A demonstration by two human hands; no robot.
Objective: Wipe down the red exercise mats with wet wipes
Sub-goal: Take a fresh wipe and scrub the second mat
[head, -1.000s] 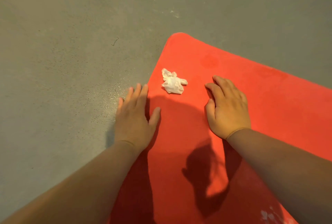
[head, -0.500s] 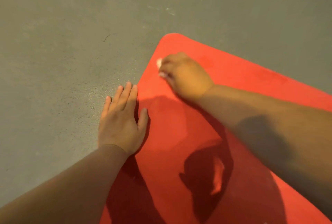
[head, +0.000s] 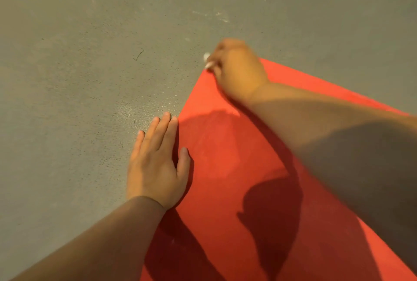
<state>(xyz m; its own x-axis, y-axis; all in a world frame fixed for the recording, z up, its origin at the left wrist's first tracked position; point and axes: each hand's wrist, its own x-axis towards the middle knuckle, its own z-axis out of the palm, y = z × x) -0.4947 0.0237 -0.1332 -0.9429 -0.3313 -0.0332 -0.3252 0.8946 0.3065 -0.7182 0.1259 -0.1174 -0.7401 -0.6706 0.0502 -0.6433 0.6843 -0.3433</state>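
Observation:
A red exercise mat [head: 225, 168] lies on the grey floor and fills the lower right of the head view. My right hand [head: 237, 68] covers the mat's far corner, its fingers curled round a crumpled white wet wipe [head: 207, 60]; only small bits of the wipe show at the fingertips. My left hand [head: 158, 163] lies flat with straight fingers, the palm on the floor along the mat's left edge and the thumb on the mat. Most of the wipe is hidden under my right hand, which is blurred.
Grey floor [head: 90, 55] surrounds the mat on the left and at the back, with pale scuff marks [head: 222, 16] beyond the corner and a thin dark thread [head: 138, 54] to the left. Shadows of my arms fall across the mat.
My right hand went from flat on the mat to the wipe, gripped it, and has moved with it up to the mat's far corner. My left hand stays flat at the mat's edge.

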